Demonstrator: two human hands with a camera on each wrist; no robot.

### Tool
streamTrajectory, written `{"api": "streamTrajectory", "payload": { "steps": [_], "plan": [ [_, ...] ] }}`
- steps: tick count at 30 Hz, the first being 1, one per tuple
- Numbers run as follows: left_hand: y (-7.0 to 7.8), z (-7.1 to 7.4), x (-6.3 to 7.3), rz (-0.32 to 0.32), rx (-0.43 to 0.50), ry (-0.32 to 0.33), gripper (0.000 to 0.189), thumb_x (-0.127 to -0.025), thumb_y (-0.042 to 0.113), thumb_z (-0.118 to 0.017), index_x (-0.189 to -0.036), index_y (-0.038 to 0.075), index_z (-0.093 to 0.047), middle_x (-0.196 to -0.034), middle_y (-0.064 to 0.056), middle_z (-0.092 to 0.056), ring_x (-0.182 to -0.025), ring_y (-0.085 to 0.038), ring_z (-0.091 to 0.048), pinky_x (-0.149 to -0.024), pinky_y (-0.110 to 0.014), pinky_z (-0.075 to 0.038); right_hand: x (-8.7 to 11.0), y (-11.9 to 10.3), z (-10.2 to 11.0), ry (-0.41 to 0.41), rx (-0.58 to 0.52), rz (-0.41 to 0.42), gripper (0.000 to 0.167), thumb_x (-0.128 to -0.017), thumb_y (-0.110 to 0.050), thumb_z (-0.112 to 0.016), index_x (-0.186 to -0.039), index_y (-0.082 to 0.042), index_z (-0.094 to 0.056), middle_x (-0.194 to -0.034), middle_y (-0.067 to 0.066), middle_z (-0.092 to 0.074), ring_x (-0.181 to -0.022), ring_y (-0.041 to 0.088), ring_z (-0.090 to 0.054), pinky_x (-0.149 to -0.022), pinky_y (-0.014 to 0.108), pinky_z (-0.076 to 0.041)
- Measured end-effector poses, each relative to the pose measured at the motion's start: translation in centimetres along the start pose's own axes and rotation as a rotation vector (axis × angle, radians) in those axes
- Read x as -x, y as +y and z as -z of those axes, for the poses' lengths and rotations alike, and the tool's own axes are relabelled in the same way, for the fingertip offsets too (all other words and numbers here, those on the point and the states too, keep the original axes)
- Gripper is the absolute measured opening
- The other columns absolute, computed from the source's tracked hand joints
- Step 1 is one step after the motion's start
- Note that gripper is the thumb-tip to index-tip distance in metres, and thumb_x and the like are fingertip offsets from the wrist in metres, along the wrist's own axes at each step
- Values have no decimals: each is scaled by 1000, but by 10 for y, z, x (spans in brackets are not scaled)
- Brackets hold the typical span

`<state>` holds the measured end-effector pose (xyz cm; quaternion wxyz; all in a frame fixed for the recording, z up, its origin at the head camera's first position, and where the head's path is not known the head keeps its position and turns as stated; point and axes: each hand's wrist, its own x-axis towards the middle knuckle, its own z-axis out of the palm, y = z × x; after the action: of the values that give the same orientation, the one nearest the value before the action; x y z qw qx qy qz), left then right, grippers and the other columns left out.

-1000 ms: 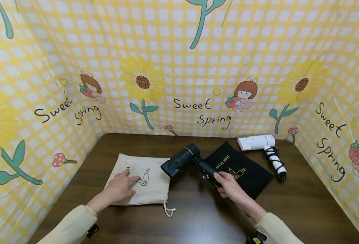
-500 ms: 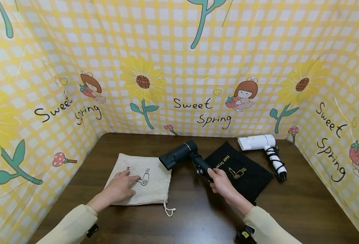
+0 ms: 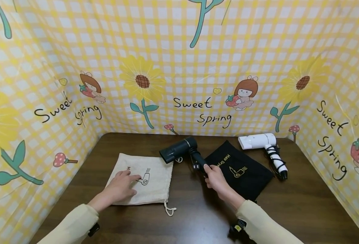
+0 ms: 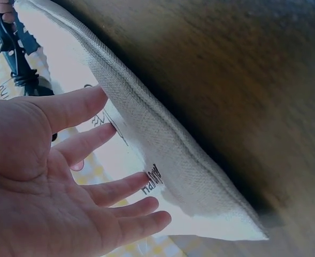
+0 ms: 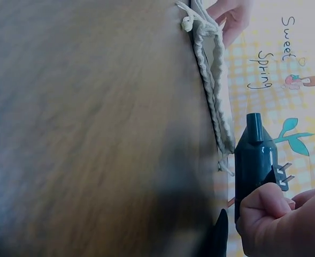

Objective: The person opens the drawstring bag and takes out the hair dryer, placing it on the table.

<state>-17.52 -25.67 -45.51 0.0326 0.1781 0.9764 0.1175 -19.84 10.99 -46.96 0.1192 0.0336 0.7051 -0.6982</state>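
Observation:
A cream drawstring bag point(image 3: 158, 193) printed with a hair dryer lies flat on the table's left. My left hand point(image 3: 121, 188) rests on it with fairly straight, spread fingers; the left wrist view shows the fingertips against its cloth point(image 4: 157, 139). My right hand point(image 3: 217, 181) grips the handle of a dark hair dryer point(image 3: 179, 150), holding it up with the nozzle pointing left, by the bag's upper right corner. A plug point(image 5: 283, 176) with two prongs shows beside that handle in the right wrist view, where the bag's gathered mouth point(image 5: 216, 91) faces this hand.
A black pouch point(image 3: 254, 181) lettered "Hair Dryer" lies right of centre, partly behind my right hand. Behind it on the right is a white hair dryer point(image 3: 257, 140), its black cord wound round the handle. A yellow checked cloth point(image 3: 179, 74) walls in the brown table point(image 3: 197, 223).
My right hand has carried the dark hair dryer to the left and slightly up, turning its nozzle to point more sideways. The left hand stays in place on the bag.

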Motion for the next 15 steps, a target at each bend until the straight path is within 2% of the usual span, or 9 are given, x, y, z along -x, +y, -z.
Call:
{"api": "streamTrajectory", "payload": {
  "steps": [6,15],
  "plan": [
    [-1,0,-1,-10,-17,11,50,-78,13,-89,-125,6,-74,-127,-34,-61,-120,-57,-53,-101,-68,-42,-7,0,-8,10,-7,16,31,-116,-27,-42,-108,2,-47,-74,3,-40,-54,11,-31,-50,23,-29],
    [-1,1,0,-11,-4,2,50,-78,12,-89,-126,5,-74,-127,-32,-62,-122,-57,-52,-103,-67,-40,-14,-1,-19,32,-27,-18,30,-116,-25,-41,-113,4,-48,-74,3,-40,-54,10,-31,-51,23,-29]
  ]
}}
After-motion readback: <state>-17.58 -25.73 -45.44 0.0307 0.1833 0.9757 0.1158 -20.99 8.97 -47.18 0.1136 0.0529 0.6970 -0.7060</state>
